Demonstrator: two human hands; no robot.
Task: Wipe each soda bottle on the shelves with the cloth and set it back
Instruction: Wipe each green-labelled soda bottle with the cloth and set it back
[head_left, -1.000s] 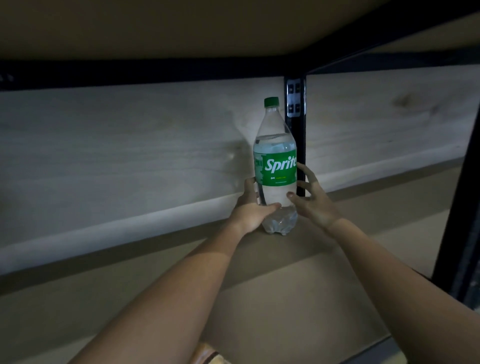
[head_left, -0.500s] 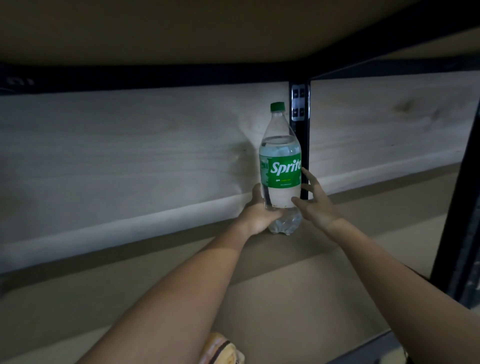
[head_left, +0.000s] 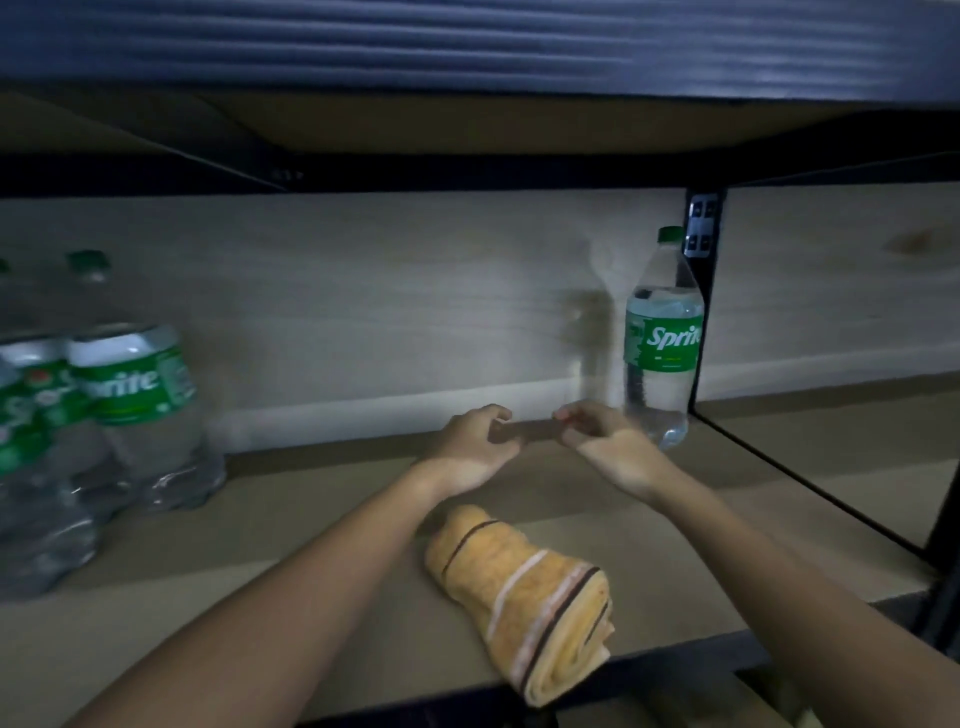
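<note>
Both hands hovered over the shelf (head_left: 311, 597), holding nothing: the left hand (head_left: 475, 447) and right hand (head_left: 605, 444) had loosely curled fingers, thumbs turned toward each other, not touching. Just right of the right hand a soda bottle (head_left: 662, 343) stood upright against the black post (head_left: 704, 312), partly filled with clear liquid. A rolled cloth (head_left: 530, 597) lay near the front edge between the forearms. More bottles (head_left: 119, 410) crowded the far left.
</note>
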